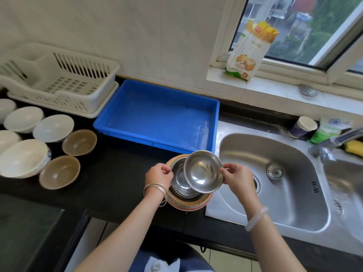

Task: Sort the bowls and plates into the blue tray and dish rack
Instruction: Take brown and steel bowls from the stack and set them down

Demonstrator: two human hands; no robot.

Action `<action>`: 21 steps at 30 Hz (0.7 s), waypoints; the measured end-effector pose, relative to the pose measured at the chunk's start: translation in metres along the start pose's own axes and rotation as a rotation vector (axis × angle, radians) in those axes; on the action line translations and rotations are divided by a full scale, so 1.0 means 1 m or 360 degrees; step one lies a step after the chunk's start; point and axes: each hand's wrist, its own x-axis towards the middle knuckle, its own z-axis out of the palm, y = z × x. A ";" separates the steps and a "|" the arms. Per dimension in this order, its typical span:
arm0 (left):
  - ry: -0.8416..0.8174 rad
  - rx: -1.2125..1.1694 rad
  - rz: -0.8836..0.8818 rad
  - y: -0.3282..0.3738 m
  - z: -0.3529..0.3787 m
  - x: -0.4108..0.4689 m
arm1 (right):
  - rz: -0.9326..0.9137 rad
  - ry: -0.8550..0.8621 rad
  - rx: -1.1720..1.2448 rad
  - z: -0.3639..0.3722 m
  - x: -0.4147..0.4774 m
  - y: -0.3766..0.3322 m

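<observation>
A small steel bowl (pixel 203 171) is tilted above a stack of steel bowls (pixel 181 183) nested in a patterned plate stack (pixel 188 204) on the black counter. My right hand (pixel 236 178) pinches the raised bowl's right rim. My left hand (pixel 158 175) grips the left rim of the stack's top steel bowl. The blue tray (pixel 157 114) lies empty just behind. The white dish rack (pixel 57 79) stands empty at the far left. Several white bowls (pixel 23 118) and two brown bowls (pixel 79 142) sit on the counter's left.
A steel sink (pixel 275 183) with a faucet (pixel 334 142) lies to the right. A paper cup (pixel 303 127), a green packet (pixel 326 132) and a yellow sponge (pixel 355 146) sit behind it. A food bag (pixel 249 50) leans on the windowsill.
</observation>
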 end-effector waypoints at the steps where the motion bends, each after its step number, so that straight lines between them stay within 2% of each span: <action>1: 0.0020 -0.0052 -0.0005 -0.001 -0.003 0.001 | -0.0010 -0.0001 0.0024 -0.001 0.000 -0.002; 12: 0.0279 -0.0540 -0.0178 -0.014 -0.064 0.003 | -0.0162 -0.0187 0.0264 0.024 0.006 -0.052; 21: 0.0644 -0.0895 -0.0411 -0.074 -0.123 0.002 | -0.0245 -0.0485 0.0157 0.111 0.018 -0.094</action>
